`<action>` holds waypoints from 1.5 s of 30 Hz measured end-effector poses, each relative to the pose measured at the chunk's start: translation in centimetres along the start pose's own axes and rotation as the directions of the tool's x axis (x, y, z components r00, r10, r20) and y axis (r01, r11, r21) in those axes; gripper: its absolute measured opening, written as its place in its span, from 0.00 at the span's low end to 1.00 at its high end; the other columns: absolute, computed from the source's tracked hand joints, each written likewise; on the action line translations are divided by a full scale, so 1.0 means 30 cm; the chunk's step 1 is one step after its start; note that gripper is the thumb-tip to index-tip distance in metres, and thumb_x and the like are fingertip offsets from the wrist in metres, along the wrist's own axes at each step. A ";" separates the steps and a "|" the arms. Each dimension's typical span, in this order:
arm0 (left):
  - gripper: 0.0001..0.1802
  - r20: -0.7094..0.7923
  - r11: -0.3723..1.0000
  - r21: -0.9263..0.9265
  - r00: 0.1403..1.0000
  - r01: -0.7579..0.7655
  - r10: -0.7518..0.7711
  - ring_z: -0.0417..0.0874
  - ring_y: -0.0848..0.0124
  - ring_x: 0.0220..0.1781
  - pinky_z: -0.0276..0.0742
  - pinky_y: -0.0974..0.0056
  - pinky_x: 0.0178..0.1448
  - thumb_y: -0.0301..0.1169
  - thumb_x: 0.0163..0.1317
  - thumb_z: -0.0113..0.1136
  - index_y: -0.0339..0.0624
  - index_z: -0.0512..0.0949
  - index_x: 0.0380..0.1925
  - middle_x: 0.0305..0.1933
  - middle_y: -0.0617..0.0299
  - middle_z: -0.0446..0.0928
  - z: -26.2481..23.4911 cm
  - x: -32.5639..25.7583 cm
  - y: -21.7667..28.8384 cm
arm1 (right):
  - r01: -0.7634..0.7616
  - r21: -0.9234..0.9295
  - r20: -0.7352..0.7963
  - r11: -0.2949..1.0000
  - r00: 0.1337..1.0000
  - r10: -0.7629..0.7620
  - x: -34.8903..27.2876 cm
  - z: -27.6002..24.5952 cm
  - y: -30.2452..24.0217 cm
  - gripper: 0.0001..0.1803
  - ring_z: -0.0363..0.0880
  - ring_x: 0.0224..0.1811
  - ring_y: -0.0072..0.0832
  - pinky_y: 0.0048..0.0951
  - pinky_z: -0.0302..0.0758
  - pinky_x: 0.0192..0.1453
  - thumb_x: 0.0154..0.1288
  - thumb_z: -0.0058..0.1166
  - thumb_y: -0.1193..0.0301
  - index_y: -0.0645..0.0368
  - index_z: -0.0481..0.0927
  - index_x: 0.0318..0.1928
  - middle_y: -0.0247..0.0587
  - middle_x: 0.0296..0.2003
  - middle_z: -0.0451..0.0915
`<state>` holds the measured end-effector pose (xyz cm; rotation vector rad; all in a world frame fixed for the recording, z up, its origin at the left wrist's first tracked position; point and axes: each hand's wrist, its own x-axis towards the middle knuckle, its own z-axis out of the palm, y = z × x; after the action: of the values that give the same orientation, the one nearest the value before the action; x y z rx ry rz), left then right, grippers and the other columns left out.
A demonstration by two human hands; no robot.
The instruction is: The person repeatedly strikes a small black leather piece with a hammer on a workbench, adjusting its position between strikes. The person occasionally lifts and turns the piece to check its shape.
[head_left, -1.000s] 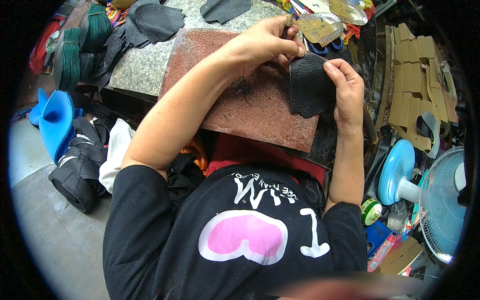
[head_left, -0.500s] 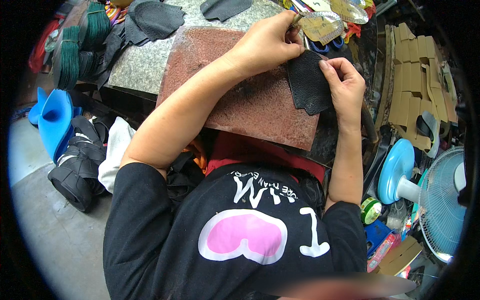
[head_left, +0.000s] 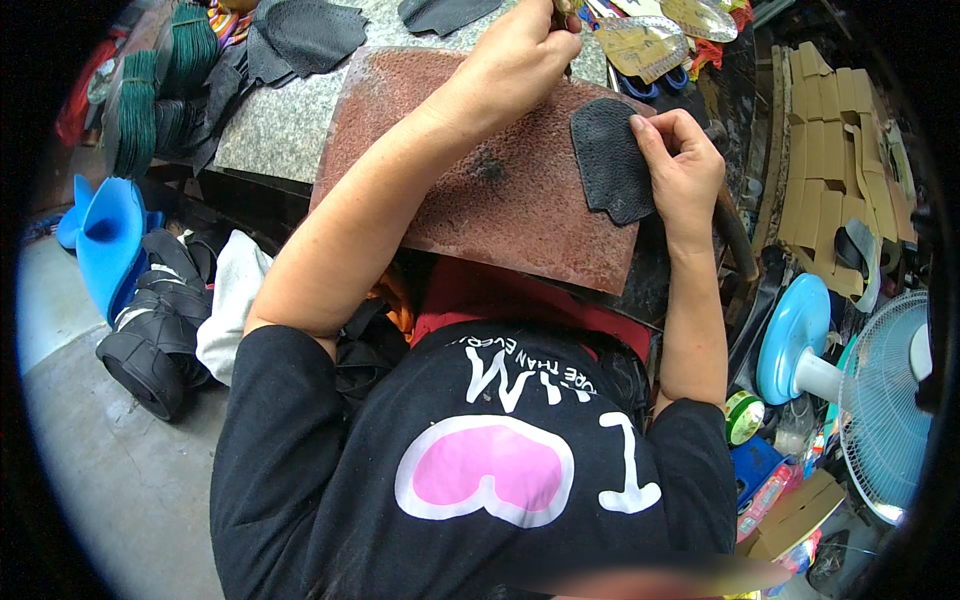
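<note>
My right hand (head_left: pixel 688 165) pinches the right edge of a black leather piece (head_left: pixel 608 160) between thumb and fingers. The piece has a rounded top and a stepped lower edge. It rests over the right side of a reddish-brown rough board (head_left: pixel 520 230). Up and to the left of it, apart from the leather, my left hand (head_left: pixel 522 58) is closed around a slim tool (head_left: pixel 563 14) with a brassy end. Most of that tool is hidden by the fingers and cut off by the picture's top, so its kind is unclear.
Under the board lies a speckled grey slab (head_left: pixel 265 140). More black leather pieces (head_left: pixel 305 42) are stacked at its far left, beside green cord bundles (head_left: pixel 135 115). Metal-edged templates (head_left: pixel 640 48) and blue-handled scissors (head_left: pixel 642 90) lie far right. A fan (head_left: pixel 885 400) stands at right.
My left hand has moved up and left with the tool, off the leather's top edge. The leather and my right hand have shifted slightly left.
</note>
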<state>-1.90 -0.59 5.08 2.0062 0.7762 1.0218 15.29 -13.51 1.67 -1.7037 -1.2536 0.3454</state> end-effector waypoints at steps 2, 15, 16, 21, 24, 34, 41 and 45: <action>0.16 0.016 0.999 -0.046 1.000 -0.003 0.003 0.79 0.63 0.37 0.75 0.61 0.44 0.36 0.68 0.53 0.31 0.69 0.45 0.33 0.52 0.76 0.012 -0.015 -0.007 | 0.015 -0.040 -0.013 0.999 1.000 -0.016 -0.004 0.003 0.002 0.10 0.71 0.19 0.17 0.22 0.68 0.25 0.60 0.65 0.65 0.59 0.81 0.30 0.32 0.17 0.76; 0.11 0.115 0.862 -0.454 0.974 0.226 -0.194 0.87 0.70 0.33 0.85 0.69 0.36 0.26 0.64 0.61 0.27 0.78 0.40 0.34 0.52 0.83 0.097 -0.039 -0.089 | 0.076 -0.233 -0.021 0.970 0.996 -0.083 -0.010 -0.009 -0.023 0.12 0.77 0.19 0.31 0.30 0.70 0.25 0.60 0.63 0.62 0.57 0.81 0.28 0.39 0.18 0.78; 0.11 0.127 0.850 -0.473 0.973 0.231 -0.194 0.87 0.70 0.33 0.85 0.69 0.36 0.26 0.64 0.61 0.27 0.78 0.40 0.34 0.52 0.82 0.098 -0.037 -0.093 | 0.077 -0.232 -0.021 0.970 0.996 -0.084 -0.012 -0.007 -0.015 0.12 0.77 0.19 0.31 0.30 0.70 0.25 0.60 0.63 0.62 0.57 0.81 0.28 0.39 0.18 0.78; 0.10 0.124 0.905 -0.385 0.982 0.182 -0.145 0.87 0.70 0.33 0.85 0.68 0.38 0.26 0.63 0.61 0.27 0.78 0.39 0.33 0.53 0.83 0.096 -0.041 -0.084 | 0.070 -0.235 -0.002 0.969 0.997 -0.073 -0.009 -0.007 -0.014 0.12 0.78 0.20 0.32 0.32 0.71 0.27 0.61 0.61 0.59 0.56 0.82 0.31 0.38 0.19 0.78; 0.10 0.096 0.958 -0.279 0.994 0.068 -0.043 0.87 0.70 0.33 0.84 0.66 0.38 0.27 0.61 0.63 0.30 0.79 0.39 0.32 0.53 0.83 0.082 -0.043 -0.068 | 0.080 -0.237 0.037 0.968 0.997 -0.073 0.005 -0.082 -0.045 0.14 0.80 0.27 0.33 0.32 0.73 0.32 0.63 0.59 0.57 0.54 0.84 0.38 0.40 0.27 0.81; 0.10 0.099 0.932 0.148 0.942 -0.332 0.320 0.86 0.62 0.33 0.79 0.62 0.37 0.31 0.60 0.65 0.36 0.80 0.38 0.30 0.50 0.81 0.074 -0.042 -0.012 | 0.030 -0.643 0.069 0.765 0.997 0.019 -0.074 -0.339 0.140 0.22 0.78 0.44 0.40 0.38 0.74 0.50 0.60 0.63 0.59 0.55 0.78 0.51 0.43 0.40 0.80; 0.09 0.117 0.866 0.224 0.894 -0.448 0.432 0.83 0.51 0.35 0.79 0.56 0.38 0.31 0.61 0.63 0.37 0.78 0.36 0.32 0.48 0.80 0.101 -0.037 0.001 | 0.446 0.295 -0.399 0.845 0.861 -0.316 -0.047 -0.394 -0.269 0.17 0.74 0.25 0.24 0.22 0.71 0.31 0.76 0.43 0.62 0.65 0.77 0.40 0.38 0.29 0.79; 0.08 0.136 0.853 0.268 0.894 -0.449 0.428 0.83 0.49 0.37 0.79 0.53 0.40 0.31 0.60 0.61 0.38 0.79 0.36 0.32 0.47 0.80 0.116 -0.044 0.014 | 0.156 -0.083 -0.057 0.984 0.985 -0.161 -0.071 -0.243 -0.273 0.16 0.74 0.26 0.18 0.22 0.71 0.30 0.75 0.47 0.65 0.61 0.78 0.55 0.36 0.28 0.80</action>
<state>0.47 -3.00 3.48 2.5415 0.4525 1.1283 14.63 -19.03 11.38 -1.6542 -1.3614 0.1473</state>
